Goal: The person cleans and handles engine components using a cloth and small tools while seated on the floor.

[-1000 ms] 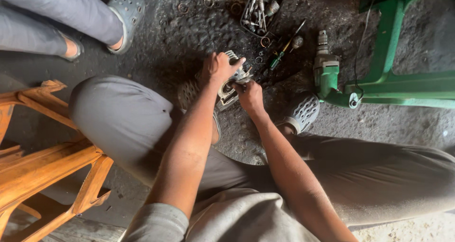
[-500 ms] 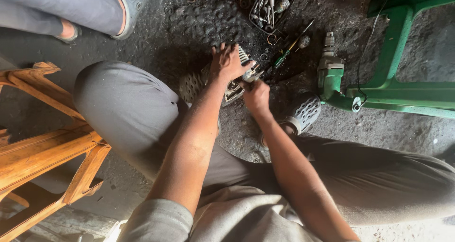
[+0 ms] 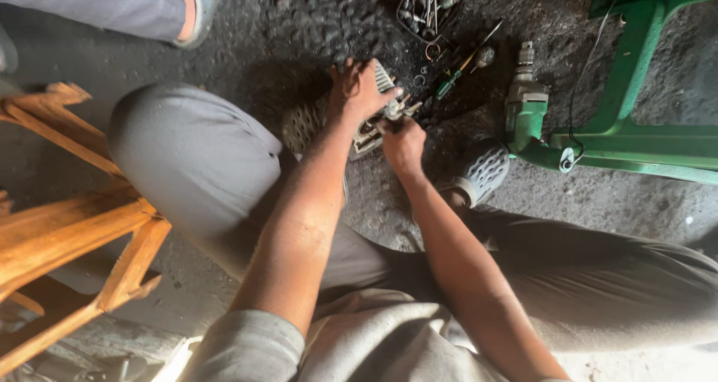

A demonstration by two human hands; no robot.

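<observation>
Metal engine part (image 3: 372, 128), finned, grey, sits on the oily floor (image 3: 299, 38) at upper centre of frame, betw my two shoes. My left hand (image 3: 357, 90) lies on top of it, fingers curled down & pressing, holding it steady. My right hand (image 3: 404, 144) is closed round smth small at the part's right edge, prob a tool or fitting, can't tell which. Judging by this, work is mid-way: part not yet free, loose rings lie nearby. Green machine frame (image 3: 636, 139) runs off right edge. Wooden stool (image 3: 67, 225) cut off at left. Tray of tools (image 3: 426, 8) at top, cropped. Screwdriver (image 3: 464, 72) beside it. Part's underside hidden.
</observation>
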